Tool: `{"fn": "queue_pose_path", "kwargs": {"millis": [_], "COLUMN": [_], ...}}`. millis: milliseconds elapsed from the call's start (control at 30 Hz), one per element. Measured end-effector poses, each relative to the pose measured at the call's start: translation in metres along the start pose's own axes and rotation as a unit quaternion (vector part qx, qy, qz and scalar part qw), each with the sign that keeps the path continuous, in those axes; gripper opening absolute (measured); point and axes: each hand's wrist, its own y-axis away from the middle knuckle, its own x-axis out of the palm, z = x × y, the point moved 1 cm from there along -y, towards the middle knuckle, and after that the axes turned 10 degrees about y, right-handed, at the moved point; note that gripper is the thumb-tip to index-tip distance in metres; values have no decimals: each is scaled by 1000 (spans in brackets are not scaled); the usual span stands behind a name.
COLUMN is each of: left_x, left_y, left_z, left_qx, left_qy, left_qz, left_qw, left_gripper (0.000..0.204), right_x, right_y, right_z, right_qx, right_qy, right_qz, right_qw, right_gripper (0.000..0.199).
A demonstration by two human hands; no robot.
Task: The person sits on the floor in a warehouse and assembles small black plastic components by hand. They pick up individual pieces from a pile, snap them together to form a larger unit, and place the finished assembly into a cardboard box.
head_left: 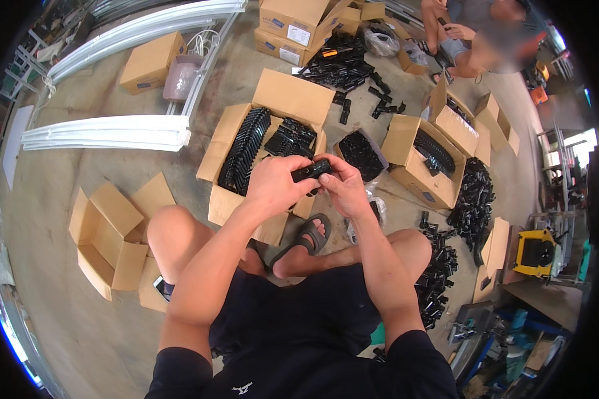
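Note:
Between my two hands is a short black part (311, 171), roughly bar-shaped, its exact kind unclear. My left hand (277, 181) grips its left end, while the fingers and thumb of my right hand (345, 189) close on its right end. Just beyond my hands stands an open cardboard box (293, 92) with a neat row of black parts (243, 149) on its left side and a looser stack of black parts (290, 137) on its right. A smaller box of tiny black pieces (359, 154) sits to the right of my hands.
Heaps of black parts lie on the right (472, 199) and at the back (336, 60). Another filled carton (412, 179) stands right of centre. An open carton (110, 233) is at left, near white metal rails (106, 133). Another person (459, 40) sits at the far right.

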Motion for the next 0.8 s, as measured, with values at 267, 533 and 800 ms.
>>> {"fn": "queue_pose_path", "kwargs": {"millis": [267, 533, 800], "left_x": [5, 13, 19], "left_y": [-6, -8, -5], "left_z": [-9, -13, -8], "left_qx": [98, 192, 218], "left_qy": [249, 212, 171], "left_qz": [-63, -105, -139], "left_qw": [961, 952, 951], "left_gripper": [23, 16, 14], "right_x": [-11, -7, 2], "right_y": [-9, 0, 4], "right_z": [20, 29, 38], "right_qx": [-53, -68, -103], "right_qy": [-3, -1, 59], "right_qz": [-10, -36, -62], "right_qw": [999, 997, 991], "right_gripper": [44, 45, 44]}}
